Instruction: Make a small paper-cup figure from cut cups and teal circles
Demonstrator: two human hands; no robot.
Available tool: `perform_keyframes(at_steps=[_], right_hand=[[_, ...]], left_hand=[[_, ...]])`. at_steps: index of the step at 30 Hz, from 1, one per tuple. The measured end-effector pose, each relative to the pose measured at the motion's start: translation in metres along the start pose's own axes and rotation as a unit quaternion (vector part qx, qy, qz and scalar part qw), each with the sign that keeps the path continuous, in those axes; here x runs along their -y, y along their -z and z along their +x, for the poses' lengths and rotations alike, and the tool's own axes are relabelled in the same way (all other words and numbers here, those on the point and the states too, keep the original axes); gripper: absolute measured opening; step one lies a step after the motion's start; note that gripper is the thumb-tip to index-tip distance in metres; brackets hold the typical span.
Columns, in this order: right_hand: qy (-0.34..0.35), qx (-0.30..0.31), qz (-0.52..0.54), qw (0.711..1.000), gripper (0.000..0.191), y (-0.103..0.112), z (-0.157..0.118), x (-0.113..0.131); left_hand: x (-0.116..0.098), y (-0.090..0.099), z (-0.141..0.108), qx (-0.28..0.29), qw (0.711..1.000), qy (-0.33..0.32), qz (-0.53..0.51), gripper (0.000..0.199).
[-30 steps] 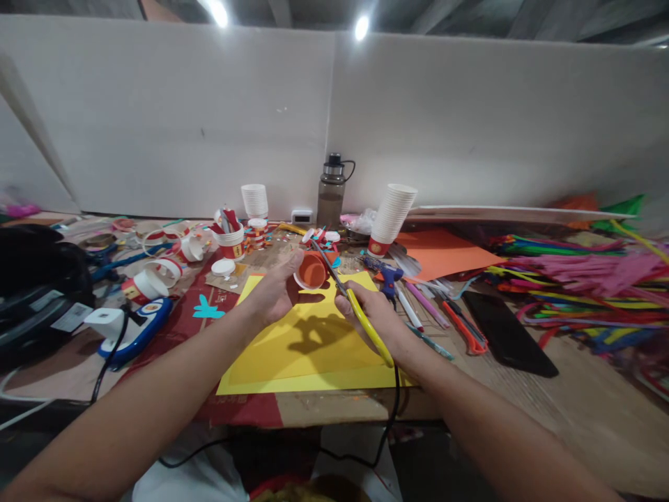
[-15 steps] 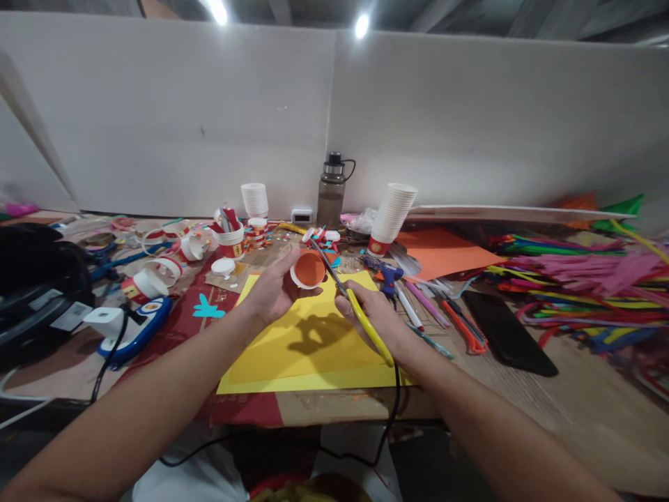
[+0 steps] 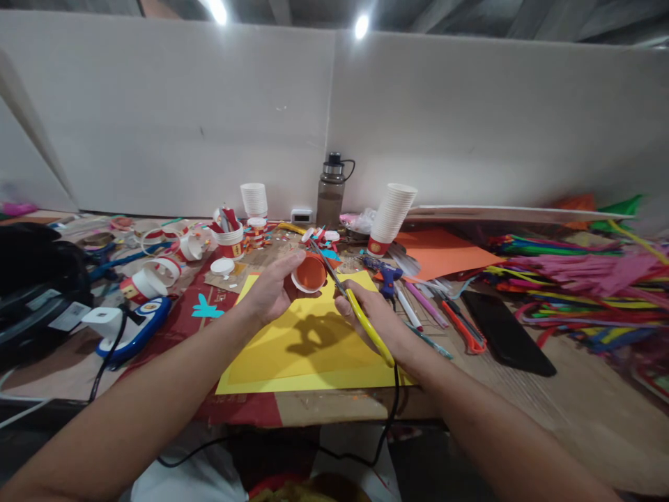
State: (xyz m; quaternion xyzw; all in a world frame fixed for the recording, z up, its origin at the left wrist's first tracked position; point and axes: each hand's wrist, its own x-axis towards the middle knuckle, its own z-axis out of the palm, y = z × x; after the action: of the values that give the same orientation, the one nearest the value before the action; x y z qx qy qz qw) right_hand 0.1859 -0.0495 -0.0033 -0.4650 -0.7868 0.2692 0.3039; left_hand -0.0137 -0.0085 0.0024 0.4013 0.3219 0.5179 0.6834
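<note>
My left hand (image 3: 274, 287) is closed around a small paper cup (image 3: 309, 272), tilted so that its orange-red round face and white rim show. Yellow-handled scissors (image 3: 360, 317) are gripped in my right hand (image 3: 368, 307), their blades lying along the right side of the cup. Whether the blades touch the cup, I cannot tell. Both hands hover above yellow paper sheets (image 3: 261, 369), on which their shadow falls. A blue cut-out paper piece (image 3: 205, 307) lies left of the sheets.
White paper cups stand in stacks, one at the right (image 3: 393, 216) and another at the left (image 3: 254, 201). A water bottle (image 3: 331, 192) is by the wall. On the right lie a blue glue gun (image 3: 389, 275), a red cutter (image 3: 465, 331), a phone (image 3: 506, 331) and pipe cleaners (image 3: 585, 272).
The cup has turned slightly in my left hand, with the fingers and thumb shifting a little. My right hand and the scissors stay almost in place.
</note>
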Motion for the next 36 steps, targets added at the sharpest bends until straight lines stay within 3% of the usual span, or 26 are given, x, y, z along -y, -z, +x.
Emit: perform_keyframes(at_steps=[36], right_hand=[[0.000,0.009,-0.011,1.000,0.037,-0.0008,-0.0016,-0.0036]], left_hand=[[-0.0095,0.0091,0.0045,0.007,0.998,0.010,0.061,0.032]])
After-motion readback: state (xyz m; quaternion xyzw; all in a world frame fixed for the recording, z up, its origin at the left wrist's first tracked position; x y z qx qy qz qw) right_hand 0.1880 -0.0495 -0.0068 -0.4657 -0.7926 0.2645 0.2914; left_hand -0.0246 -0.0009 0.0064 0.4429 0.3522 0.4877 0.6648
